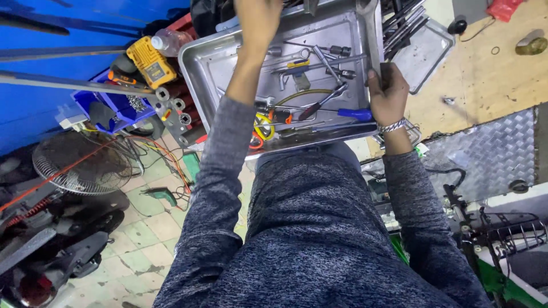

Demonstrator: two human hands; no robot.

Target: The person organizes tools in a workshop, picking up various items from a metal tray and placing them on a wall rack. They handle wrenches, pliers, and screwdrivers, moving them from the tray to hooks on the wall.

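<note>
The right hand [387, 91] grips the tray's [228, 57] right edge, so the left hand [258, 20], fingers hidden, should reach in slowly.

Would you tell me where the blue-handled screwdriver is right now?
In the head view, the blue-handled screwdriver lies in the metal tray, near its right edge, just left of the right hand gripping the rim.

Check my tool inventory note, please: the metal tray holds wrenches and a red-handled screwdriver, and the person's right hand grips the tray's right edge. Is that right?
Not quite. In the head view the screwdriver lying in the metal tray has a blue handle, not red. The rest stands: wrenches lie in the tray, and the right hand grips its right edge.
</note>
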